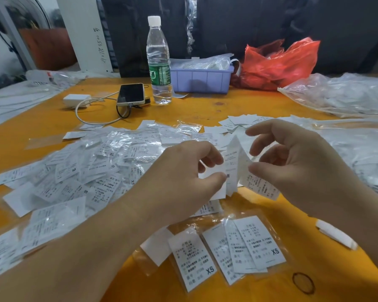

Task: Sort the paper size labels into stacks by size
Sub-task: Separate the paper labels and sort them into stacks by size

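A wide heap of white paper size labels (pixel 79 171), many in clear sleeves and marked XL, M, S, covers the left half of the orange table (pixel 205 105). My left hand (pixel 183 177) pinches a small bunch of labels (pixel 231 168), one showing an M. My right hand (pixel 297 162) pinches another label (pixel 260 184) right beside that bunch, its other fingers curled. Near the front edge lie XS labels (pixel 255 243) in clear sleeves. A smaller group of labels (pixel 238 123) sits beyond my hands.
At the back stand a water bottle (pixel 158 62), a phone (pixel 131 94) with a white charger (pixel 76 100) and cable, a purple bin (pixel 202 78) and a red plastic bag (pixel 279 62). Clear plastic bags (pixel 347 94) fill the right side. A rubber band (pixel 303 283) lies front right.
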### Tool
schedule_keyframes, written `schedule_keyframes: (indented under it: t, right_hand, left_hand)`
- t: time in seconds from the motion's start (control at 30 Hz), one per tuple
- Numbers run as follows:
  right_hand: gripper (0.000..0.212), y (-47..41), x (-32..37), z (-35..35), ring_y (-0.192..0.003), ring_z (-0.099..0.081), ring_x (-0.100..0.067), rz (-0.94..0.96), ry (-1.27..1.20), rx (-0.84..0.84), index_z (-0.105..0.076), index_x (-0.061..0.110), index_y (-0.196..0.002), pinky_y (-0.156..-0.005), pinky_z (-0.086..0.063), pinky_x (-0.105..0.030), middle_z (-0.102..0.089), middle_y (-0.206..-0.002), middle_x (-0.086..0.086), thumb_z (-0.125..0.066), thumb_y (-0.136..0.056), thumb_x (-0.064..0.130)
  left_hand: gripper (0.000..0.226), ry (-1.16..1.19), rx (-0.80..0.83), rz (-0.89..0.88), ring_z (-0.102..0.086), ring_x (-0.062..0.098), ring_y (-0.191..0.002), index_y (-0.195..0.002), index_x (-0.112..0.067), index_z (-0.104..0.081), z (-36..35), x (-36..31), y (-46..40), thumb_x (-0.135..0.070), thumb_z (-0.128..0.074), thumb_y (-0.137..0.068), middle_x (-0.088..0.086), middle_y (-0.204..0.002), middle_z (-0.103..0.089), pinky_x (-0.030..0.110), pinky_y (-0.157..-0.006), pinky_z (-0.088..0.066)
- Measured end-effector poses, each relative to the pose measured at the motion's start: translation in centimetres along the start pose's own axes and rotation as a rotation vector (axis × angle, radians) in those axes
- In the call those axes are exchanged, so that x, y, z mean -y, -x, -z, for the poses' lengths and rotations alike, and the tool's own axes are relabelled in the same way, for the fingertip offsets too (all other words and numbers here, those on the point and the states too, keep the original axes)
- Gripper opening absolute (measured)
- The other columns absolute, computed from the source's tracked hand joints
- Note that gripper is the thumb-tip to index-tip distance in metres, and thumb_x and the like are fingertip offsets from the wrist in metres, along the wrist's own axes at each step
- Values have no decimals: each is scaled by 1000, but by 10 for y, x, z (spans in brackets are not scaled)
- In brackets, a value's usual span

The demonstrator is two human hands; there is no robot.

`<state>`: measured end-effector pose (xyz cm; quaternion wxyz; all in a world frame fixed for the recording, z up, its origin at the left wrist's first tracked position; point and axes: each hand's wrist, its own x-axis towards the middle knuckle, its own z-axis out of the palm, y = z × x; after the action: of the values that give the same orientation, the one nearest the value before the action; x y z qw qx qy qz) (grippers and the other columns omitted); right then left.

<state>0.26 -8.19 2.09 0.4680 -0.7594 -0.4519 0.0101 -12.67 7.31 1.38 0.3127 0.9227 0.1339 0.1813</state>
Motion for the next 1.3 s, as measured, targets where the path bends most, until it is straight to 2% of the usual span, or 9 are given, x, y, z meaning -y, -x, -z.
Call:
schedule_keyframes:
  t: [0.1,0.47,0.57,0.8,0.93,1.0,1.1,1.2,1.3]
  right_hand:
    - [50,-1,0,1,-71,-66,-14,-17,-83,-24,-59,43,-105,-62,-60,-47,-60,-92,16,-73,-81,2]
    - [48,-2,-4,-1,-80,-57,-9,43,-200,-62,-56,45,-106,-63,-58,-36,-57,-89,18,-65,-89,1]
    - [46,-2,-4,-3,-82,-57,-11,43,-200,-44,-57,43,-109,-65,-61,-40,-56,-91,17,-64,-89,2]
    - [42,-2,-4,-3,-82,-60,-11,-15,-109,-53,-58,44,-105,-67,-60,-43,-57,-93,14,-68,-86,7]
    - [30,-1,-2,-2,-88,-59,-4,20,28,-65,-59,42,-95,-70,-55,-22,-59,-93,15,-69,-82,18]
    - [17,0,0,-2,-86,-60,-5,62,35,-59,-64,37,-89,-69,-52,-16,-62,-91,13,-68,-80,23]
    - [14,2,3,-4,-86,-63,-12,70,-51,35,-71,25,-88,-72,-54,-27,-67,-89,9,-64,-81,35]
    - [23,3,2,-7,-86,-67,-18,51,-137,132,-73,22,-85,-71,-57,-44,-71,-87,4,-60,-90,41]
    - [19,3,1,-7,-72,-67,-17,15,-269,218,-74,21,-81,-61,-54,-36,-72,-78,0,-63,-86,36]
  left_hand:
    - [17,8,11,11,-51,-11,-95,-101,-40,-62,0,0,0,-43,-64,-85,-24,-97,-59,5,-70,-44]
    - [37,-63,93,30,-48,-10,-101,-114,-44,-57,-4,0,1,-48,-70,-80,-26,-106,-54,6,-74,-37]
    - [50,-181,145,24,-45,-3,-104,-122,-43,-52,-7,1,1,-51,-72,-78,-25,-111,-49,15,-80,-41]
    - [19,-263,5,-1,-58,6,-96,-108,-34,-62,-12,0,2,-36,-61,-89,-16,-102,-65,27,-79,-50]
    - [12,-131,-109,-42,-59,5,-68,-89,-28,-68,-9,-2,0,-29,-57,-93,-9,-83,-68,28,-63,-51]
    - [12,95,-146,-62,-63,13,-68,-85,-26,-70,-3,-5,-1,-26,-62,-93,-6,-77,-70,35,-64,-52]
    - [12,382,-146,-59,-66,21,-69,-82,-24,-71,4,-10,-1,-20,-65,-92,-3,-77,-73,39,-65,-55]
    - [8,502,-131,-43,-68,10,-68,-86,-21,-70,5,-8,-2,-16,-66,-91,-6,-77,-74,23,-64,-57]
    - [3,563,-74,0,-71,15,-74,-89,-19,-69,3,-7,-2,-17,-70,-87,-2,-81,-75,25,-66,-59]
